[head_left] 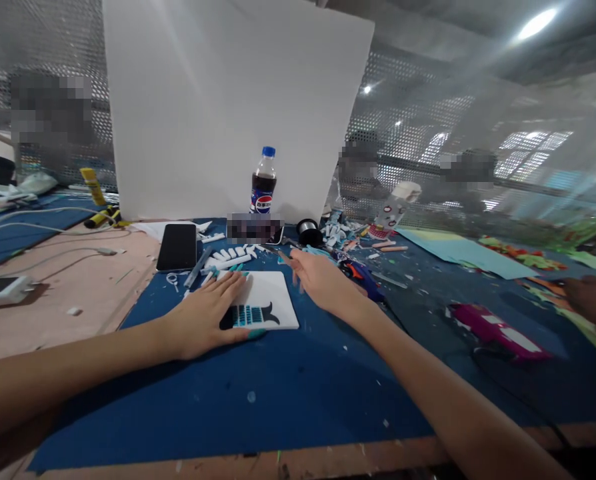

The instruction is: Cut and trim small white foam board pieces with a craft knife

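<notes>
Littered blue mat (288, 407), white backdrop (218, 113); left hand (203, 319) spread on white panel (273, 288), right hand (323, 280) pinching slim tool (281, 255).

Pinkish tbl (103, 293) w/ dk blue mat (178, 413) on top, clutter mostly toward the back.
On mat: wht tile (284, 293) nr ctr, blk + teal design on it; blk phone (177, 247) flat at mat's L edge; wht bits (235, 255) just behind tile; wire spool (309, 233) back, R of bits; scrap pile (342, 230) R of spool; magenta tool (495, 330) on R; lt blue sheet (463, 253) back R. Bare tbl, L side: wht device (3, 292), cable (107, 252), sm. wht chunk (75, 311).
</notes>
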The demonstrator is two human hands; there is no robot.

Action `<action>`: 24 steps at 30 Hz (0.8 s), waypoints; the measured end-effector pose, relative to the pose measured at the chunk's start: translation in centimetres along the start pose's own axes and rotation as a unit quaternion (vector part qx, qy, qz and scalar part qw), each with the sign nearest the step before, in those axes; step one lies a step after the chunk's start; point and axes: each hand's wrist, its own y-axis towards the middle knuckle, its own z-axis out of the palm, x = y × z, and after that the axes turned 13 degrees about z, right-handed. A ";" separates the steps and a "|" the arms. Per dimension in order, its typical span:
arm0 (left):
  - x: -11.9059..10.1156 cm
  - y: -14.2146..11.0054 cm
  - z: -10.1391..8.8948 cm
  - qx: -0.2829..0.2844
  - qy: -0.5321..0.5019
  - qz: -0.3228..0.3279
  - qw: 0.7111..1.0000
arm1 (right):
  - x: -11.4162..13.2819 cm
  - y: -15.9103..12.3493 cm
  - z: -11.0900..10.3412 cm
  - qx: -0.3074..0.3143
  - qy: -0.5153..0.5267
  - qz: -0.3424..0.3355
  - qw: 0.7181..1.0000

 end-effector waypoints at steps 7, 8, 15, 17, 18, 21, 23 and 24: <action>-0.2 0.0 -0.4 0.008 -0.005 0.000 1.000 | -1.5 -0.9 0.9 0.026 -0.070 -0.017 0.997; -0.3 0.1 -0.4 0.011 -0.006 -0.003 1.000 | -1.5 -1.0 1.1 0.021 -0.082 -0.008 0.996; 0.1 0.1 0.1 0.033 0.010 -0.015 0.999 | -0.7 -1.5 2.0 -0.023 -0.097 0.029 0.995; 0.2 0.1 0.2 0.037 0.011 -0.020 0.999 | -0.6 -1.5 2.3 -0.024 -0.107 0.031 0.993; 0.2 0.0 0.3 0.039 0.010 -0.022 0.999 | -0.6 -1.4 2.4 -0.021 -0.112 0.031 0.993; 0.2 -0.1 0.4 0.035 0.012 -0.021 0.999 | -0.6 -1.2 2.7 -0.010 -0.115 0.036 0.993; 0.2 -0.1 0.4 0.026 0.013 -0.015 0.999 | -0.7 -1.1 2.7 -0.007 -0.113 0.042 0.993; 0.2 0.0 0.4 0.022 0.012 -0.013 1.000 | -0.7 -1.1 2.6 -0.004 -0.112 0.043 0.993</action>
